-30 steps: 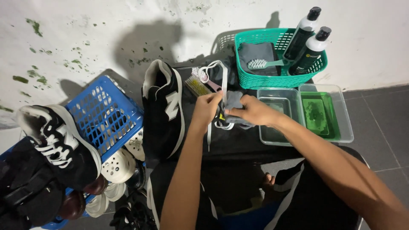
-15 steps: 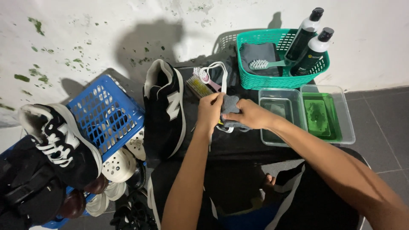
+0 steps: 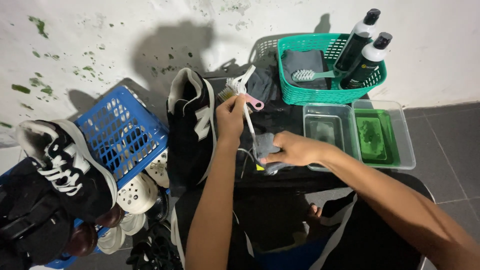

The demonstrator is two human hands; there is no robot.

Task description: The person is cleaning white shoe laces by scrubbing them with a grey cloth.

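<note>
My left hand (image 3: 231, 116) grips the handle of a white brush (image 3: 242, 93), raised over the black table beside a black sneaker (image 3: 192, 125) that stands toe-down. My right hand (image 3: 292, 149) clutches a grey cloth (image 3: 266, 146) just right of the brush handle, near a clear tub of water (image 3: 325, 131). Pink-handled and yellowish brushes lie behind the white brush.
A green basket (image 3: 327, 92) at the back holds a grey cloth, a teal brush and two bottles. A clear tub with green liquid (image 3: 382, 135) sits at right. At left a blue crate (image 3: 120, 132), another black sneaker (image 3: 62, 167) and several other shoes are piled.
My left hand has lifted the white brush up and away from the cloth. My right hand has drawn the grey cloth down toward me.
</note>
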